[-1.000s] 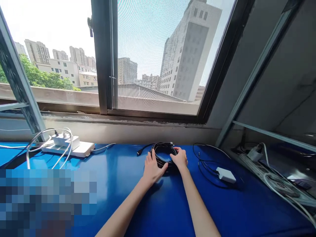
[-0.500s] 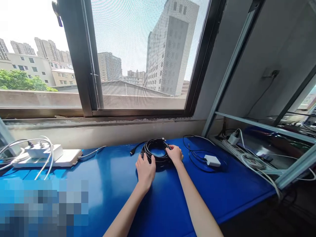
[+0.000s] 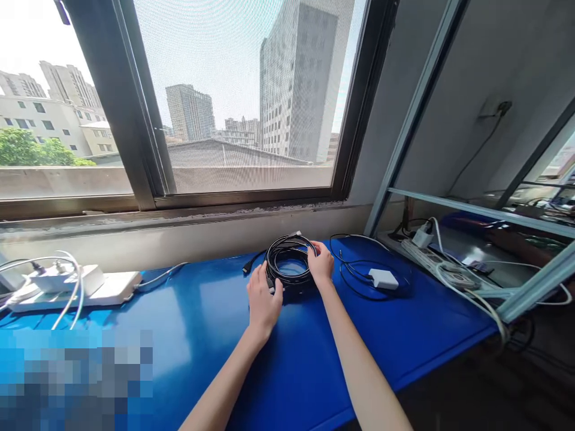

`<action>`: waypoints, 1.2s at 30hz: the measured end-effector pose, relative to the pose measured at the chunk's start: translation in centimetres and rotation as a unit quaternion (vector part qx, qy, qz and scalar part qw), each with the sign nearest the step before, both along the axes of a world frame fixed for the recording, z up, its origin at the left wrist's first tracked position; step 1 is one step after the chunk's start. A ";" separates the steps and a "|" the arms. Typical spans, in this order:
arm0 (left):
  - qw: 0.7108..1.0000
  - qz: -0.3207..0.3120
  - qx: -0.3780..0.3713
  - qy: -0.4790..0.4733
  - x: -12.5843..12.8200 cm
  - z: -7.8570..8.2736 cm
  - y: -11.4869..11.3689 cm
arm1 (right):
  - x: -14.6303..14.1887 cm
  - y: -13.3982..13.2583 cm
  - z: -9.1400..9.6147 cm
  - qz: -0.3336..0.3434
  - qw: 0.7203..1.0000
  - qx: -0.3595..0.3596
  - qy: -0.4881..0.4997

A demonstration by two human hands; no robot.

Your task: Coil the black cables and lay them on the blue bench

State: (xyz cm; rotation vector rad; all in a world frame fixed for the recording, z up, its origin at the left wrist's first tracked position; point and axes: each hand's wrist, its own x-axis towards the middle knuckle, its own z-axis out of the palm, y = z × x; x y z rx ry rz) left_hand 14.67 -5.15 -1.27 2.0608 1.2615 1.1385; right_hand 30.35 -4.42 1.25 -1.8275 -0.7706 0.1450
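A coil of black cable (image 3: 288,250) lies on the blue table (image 3: 211,323) near the window wall, with a loose plug end trailing to its left. My left hand (image 3: 262,299) grips the coil's near left side, fingers curled over the strands. My right hand (image 3: 320,263) holds the coil's right side, fingers wrapped on it. Both forearms reach in from the bottom edge.
A white adapter (image 3: 383,278) with a thin black cord lies right of the coil. A white power strip (image 3: 78,288) with plugs and white cords sits at the left. A metal rack (image 3: 471,209) with another power strip (image 3: 431,258) stands at the right, past the table's edge.
The view has swung right, so the coil and hands sit a little higher and the rack shows more. Both hands stay on the coil; the left moved from its top to its near side.
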 end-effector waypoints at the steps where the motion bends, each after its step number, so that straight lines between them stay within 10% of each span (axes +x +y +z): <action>1: 0.999 -0.009 0.043 -0.008 -0.1 0.0 0.0 | -0.2 0.0 0.4 0.003 1.000 0.020 0.008; 8: 0.988 -0.107 0.085 0.070 0.4 0.6 -0.9 | -1.9 -0.7 3.3 0.074 0.983 0.158 0.059; 18: 0.961 -0.203 -0.050 -0.181 1.8 3.7 -0.2 | -5.5 -2.1 4.9 0.275 0.928 0.236 0.083; 24: 0.927 -0.119 -0.075 -0.348 0.2 8.9 2.3 | -4.6 -1.3 3.9 0.191 0.953 0.230 0.046; 29: 0.833 -0.162 -0.162 -0.503 -4.1 13.8 2.1 | -5.9 -1.5 3.5 0.219 0.953 0.209 -0.016; 36: 0.906 -0.254 -0.070 -0.330 -9.6 16.0 1.7 | -9.0 -1.6 4.6 0.345 0.916 0.191 -0.069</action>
